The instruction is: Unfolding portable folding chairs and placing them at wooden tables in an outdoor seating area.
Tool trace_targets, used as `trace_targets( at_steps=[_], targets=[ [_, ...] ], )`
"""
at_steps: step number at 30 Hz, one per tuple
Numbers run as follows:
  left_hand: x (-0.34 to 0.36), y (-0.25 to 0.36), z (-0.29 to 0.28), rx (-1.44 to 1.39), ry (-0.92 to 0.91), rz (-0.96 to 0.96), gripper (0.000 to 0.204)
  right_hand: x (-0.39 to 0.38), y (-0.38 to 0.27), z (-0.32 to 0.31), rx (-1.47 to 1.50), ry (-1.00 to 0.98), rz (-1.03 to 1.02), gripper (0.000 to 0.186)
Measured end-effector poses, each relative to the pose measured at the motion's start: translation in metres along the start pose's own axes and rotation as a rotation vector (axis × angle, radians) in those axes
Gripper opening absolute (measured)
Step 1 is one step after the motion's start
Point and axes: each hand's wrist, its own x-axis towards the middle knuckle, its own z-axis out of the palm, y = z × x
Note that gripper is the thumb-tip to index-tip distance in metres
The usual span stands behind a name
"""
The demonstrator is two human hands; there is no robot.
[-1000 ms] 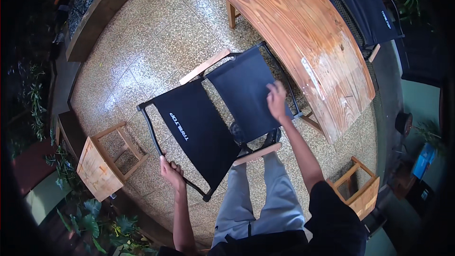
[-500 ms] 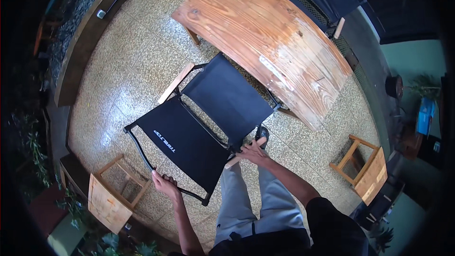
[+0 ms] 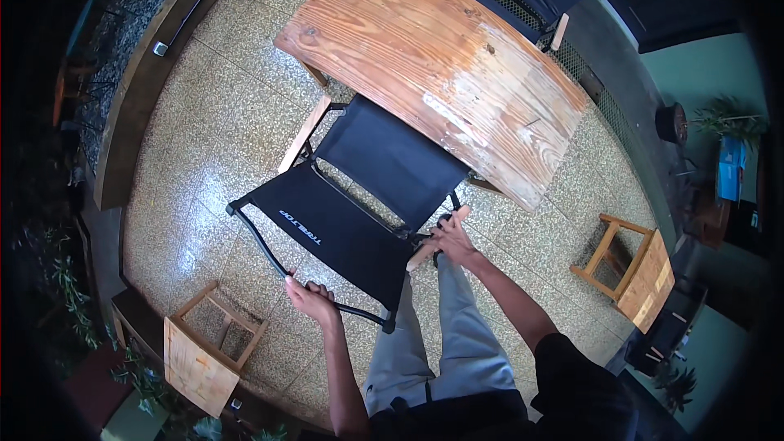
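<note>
Both hands are gripping the black folding chair (image 3: 359,204), which is standing on the speckled floor (image 3: 204,147) just ahead of my knees, tucked against the wooden table (image 3: 433,65) at one o'clock. My left hand (image 3: 309,296) is curling its fingers around the dark back-frame tube at eight o'clock, while my right hand (image 3: 447,238) is clasping the wooden armrest (image 3: 437,238) at three o'clock, likely steadying each side evenly.

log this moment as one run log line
left hand: grips folding chair back frame | right hand: on wooden armrest | chair beside wooden table
</note>
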Motion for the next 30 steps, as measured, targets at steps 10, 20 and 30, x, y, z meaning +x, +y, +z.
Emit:
trace_targets(
  at_steps=[10, 20, 30],
  targets=[
    [0.023, 0.002, -0.006, 0.058, -0.085, 0.025, 0.04, 0.015, 0.022, -0.012, 0.302, 0.128, -0.118, 0.037],
    [0.015, 0.01, -0.011, 0.148, -0.053, 0.04, 0.039, 0.017, 0.028, -0.005, 0.452, 0.108, -0.155, 0.029],
    [0.012, -0.015, -0.071, 0.171, -0.037, -0.009, 0.042, 0.011, 0.016, 0.034, 0.53, 0.06, -0.127, 0.026]
  ],
)
